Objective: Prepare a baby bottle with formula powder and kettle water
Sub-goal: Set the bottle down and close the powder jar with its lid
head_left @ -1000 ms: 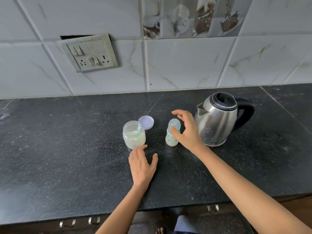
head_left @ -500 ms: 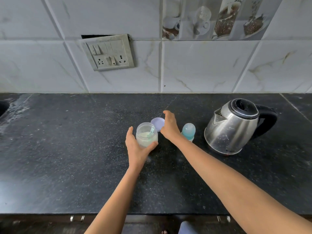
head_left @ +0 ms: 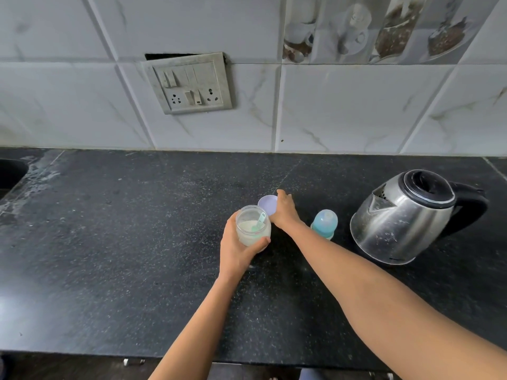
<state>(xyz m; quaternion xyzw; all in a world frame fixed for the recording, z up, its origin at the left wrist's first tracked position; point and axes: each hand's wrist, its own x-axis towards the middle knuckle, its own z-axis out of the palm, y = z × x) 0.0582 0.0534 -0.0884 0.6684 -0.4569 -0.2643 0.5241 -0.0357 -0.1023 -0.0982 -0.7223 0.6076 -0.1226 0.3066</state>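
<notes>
Dark speckled counter (head_left: pixel 109 270) runs below a white tiled wall with a switch plate (head_left: pixel 192 83); a sink (head_left: pixel 11 171) shows at the counter's far left edge.

Near the middle of the counter, my left hand (head_left: pixel 236 250) grips the powder jar (head_left: pixel 253 226), fingers behind it and thumb curled across the front. The jar is open, with pale powder and a green scoop (head_left: pixel 259 222) leaning inside. I cannot tell whether its base rests on the counter or is just clear of it.

Just behind the jar, toward the wall, lies the lilac lid (head_left: pixel 266 204). My right hand (head_left: pixel 285 212) covers its right rim with the fingers bent down; whether they pinch the lid or only touch it, I cannot tell.

Right of that hand stands the baby bottle (head_left: pixel 323 223), upright with its blue cap on, and well apart near the right edge sits the steel kettle (head_left: pixel 403 218), spout toward the bottle.

I judge the step to be taking the lid for the jar. To do it well I would hold the jar level and steady, get the thumb under the lid's rim before lifting, and check the scoop sits below the mouth so the lid seats flat. My right forearm passes close to the bottle, so I would keep the elbow high.
</notes>
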